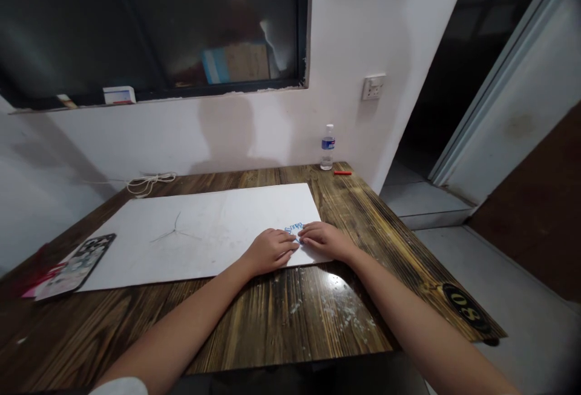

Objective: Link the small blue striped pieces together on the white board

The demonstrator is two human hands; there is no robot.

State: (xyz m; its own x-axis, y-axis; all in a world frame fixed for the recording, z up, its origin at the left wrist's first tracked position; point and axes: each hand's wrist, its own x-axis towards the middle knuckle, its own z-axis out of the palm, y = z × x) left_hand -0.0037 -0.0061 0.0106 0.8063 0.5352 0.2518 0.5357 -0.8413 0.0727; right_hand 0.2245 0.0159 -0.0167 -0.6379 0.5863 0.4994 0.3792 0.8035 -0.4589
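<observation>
A small piece with blue zigzag lines lies near the right end of a long white board; whether the blue is drawn, cut or bent, I cannot tell. My left hand rests palm down on the board at its near edge, fingers stretched toward the piece. From the other side my right hand lies over the board's right edge, fingers pointing left. Both sets of fingertips touch or cover the lower part of the blue piece, which is partly hidden. No grip shows in either hand.
On the board's left end lies a phone-like patterned slab over pink material. A coiled white cable, a water bottle and a red stick are at the back. Pale scraps dot the wooden table.
</observation>
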